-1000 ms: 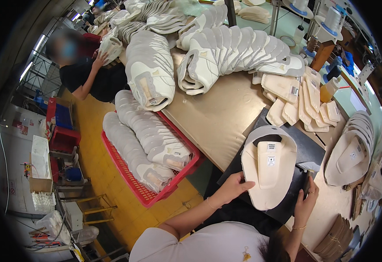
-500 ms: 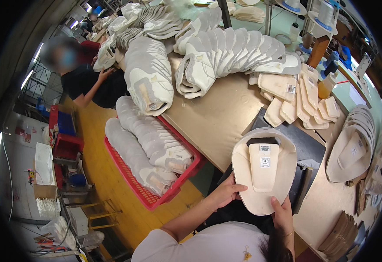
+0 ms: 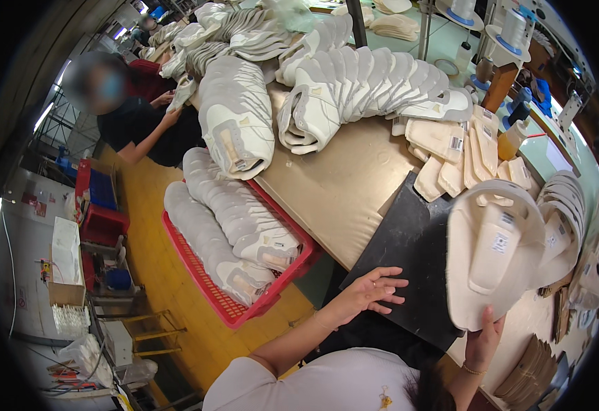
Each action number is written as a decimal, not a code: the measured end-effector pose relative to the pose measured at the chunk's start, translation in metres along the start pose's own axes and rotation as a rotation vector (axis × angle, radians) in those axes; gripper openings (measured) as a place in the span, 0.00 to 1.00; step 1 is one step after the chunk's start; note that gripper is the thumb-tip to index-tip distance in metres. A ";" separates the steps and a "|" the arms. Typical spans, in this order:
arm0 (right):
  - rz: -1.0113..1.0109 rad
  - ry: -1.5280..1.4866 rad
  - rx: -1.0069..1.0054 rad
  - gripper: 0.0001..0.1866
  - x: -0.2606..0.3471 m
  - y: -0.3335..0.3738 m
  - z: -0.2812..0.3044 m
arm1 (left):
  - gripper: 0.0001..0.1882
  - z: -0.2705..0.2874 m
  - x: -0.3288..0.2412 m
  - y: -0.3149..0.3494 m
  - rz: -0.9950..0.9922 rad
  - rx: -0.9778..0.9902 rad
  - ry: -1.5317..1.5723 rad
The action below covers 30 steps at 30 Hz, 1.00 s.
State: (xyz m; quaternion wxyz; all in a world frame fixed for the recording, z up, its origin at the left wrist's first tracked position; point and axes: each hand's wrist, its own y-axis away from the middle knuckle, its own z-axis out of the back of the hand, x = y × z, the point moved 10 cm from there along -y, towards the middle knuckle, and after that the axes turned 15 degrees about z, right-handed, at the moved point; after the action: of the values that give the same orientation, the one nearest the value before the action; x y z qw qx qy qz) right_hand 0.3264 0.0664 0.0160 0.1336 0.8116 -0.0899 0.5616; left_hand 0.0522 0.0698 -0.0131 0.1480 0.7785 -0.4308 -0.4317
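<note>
At four o'clock in the view, the person's right hand [image 3: 483, 340] grasps the near edge of a cream shoe piece [image 3: 474, 291], thumb on its upper face and the other fingers partly hidden. The piece is between three and four o'clock, tilted, with a beige insert [image 3: 493, 252] bearing a label inside it. It overlaps a stack of similar pieces [image 3: 568, 195] at three o'clock; whether they touch cannot be told.

The left hand [image 3: 368, 294] is at five o'clock, released, its fingers spread near a black board [image 3: 409, 250] that lies on the tan surface [image 3: 334, 188].

Beige pads [image 3: 443, 133] lie in a loose pile at two o'clock. A fanned row of grey-and-white uppers [image 3: 375, 79] curves across one o'clock, and another stack of uppers [image 3: 236, 109] rests at eleven. At eight o'clock a red basket [image 3: 203, 292] holds two more rows. A co-worker [image 3: 125, 130] at ten o'clock handles a pale piece [image 3: 181, 94].
</note>
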 end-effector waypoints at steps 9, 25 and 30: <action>0.146 -0.133 -0.283 0.23 0.025 -0.018 0.077 | 0.26 -0.004 -0.003 0.002 0.018 -0.015 -0.011; 0.264 -0.290 -0.404 0.19 0.055 -0.017 0.111 | 0.24 -0.005 0.006 -0.011 0.061 -0.030 -0.005; 0.303 -0.271 -0.441 0.18 0.066 -0.013 0.113 | 0.22 -0.013 0.003 -0.019 0.047 -0.019 -0.026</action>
State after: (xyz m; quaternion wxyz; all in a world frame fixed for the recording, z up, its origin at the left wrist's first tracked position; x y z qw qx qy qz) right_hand 0.4540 0.0426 0.0383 0.2081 0.8078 -0.3470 0.4286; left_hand 0.0740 0.0767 -0.0190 0.1598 0.7611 -0.4466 -0.4423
